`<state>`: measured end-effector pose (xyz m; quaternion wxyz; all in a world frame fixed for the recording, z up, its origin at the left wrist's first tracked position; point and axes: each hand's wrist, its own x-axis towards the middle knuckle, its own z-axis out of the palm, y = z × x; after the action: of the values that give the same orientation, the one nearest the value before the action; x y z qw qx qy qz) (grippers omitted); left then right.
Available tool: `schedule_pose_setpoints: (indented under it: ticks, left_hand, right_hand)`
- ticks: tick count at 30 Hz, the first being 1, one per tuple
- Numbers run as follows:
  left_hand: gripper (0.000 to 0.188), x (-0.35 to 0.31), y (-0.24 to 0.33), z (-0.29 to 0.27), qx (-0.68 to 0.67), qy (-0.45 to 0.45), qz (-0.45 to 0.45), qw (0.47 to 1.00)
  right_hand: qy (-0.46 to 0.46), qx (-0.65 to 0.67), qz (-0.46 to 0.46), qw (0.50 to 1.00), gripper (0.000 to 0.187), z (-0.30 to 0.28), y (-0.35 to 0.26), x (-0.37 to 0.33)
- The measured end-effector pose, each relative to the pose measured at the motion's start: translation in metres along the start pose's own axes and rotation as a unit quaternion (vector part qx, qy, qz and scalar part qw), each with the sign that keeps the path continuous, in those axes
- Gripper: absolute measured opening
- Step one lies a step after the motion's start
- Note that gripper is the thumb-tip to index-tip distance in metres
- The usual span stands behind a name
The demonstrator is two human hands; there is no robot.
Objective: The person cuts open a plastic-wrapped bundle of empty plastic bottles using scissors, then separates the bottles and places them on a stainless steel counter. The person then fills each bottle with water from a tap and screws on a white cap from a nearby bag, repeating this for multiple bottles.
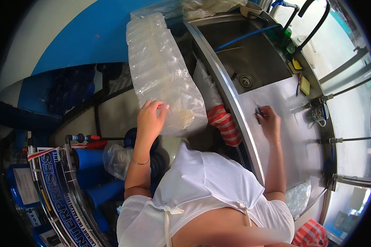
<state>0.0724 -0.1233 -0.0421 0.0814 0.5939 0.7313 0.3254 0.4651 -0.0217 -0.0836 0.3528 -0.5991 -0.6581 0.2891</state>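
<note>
My left hand (151, 116) was raised over the near end of a long, clear plastic pack (165, 70). Its fingers were loosely bent, the thumb apart from them, and nothing showed in its grasp; I cannot tell whether the fingertips touched the film. The pack stretched away ahead of that hand, ridged along its length, with a yellowish patch just to the hand's right. It probably lay pointing away from me because the space beside the counter (301, 152) was narrow.

My right hand (270, 119) was well apart from the left, above the counter. Its thumb and fingers were closed on a small dark tool (258, 115), too small to name for certain. The pinch looked light, perhaps because so slight a thing needs only fingertips.

Between my hands, below the counter's edge, a red-and-white bag (224, 125) and a white sack (209, 86) were tucked in, likely to keep them off the work surface. Ahead of the right hand was the sink (259, 61), a blue hose (243, 38) reaching across it, presumably for water. To that hand's right were a sponge (304, 85) and a mug (318, 113), kept near the wall side, seemingly out of the way.
</note>
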Motion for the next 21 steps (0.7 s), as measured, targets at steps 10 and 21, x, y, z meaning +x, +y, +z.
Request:
schedule_pose_setpoints:
  ticks: [10, 21]
  left_hand:
    - [0.031, 0.031, -0.023, -0.008, -0.207, -0.172, -0.007, 0.963]
    - [0.033, 0.082, -0.044, -0.020, -0.197, -0.230, 0.156, 0.940]
  right_hand:
    - [-0.168, 0.117, -0.251, 0.946, 0.052, 0.108, -0.156, -0.002]
    - [-0.195, 0.205, 0.013, 0.959, 0.044, 0.128, -0.168, 0.013]
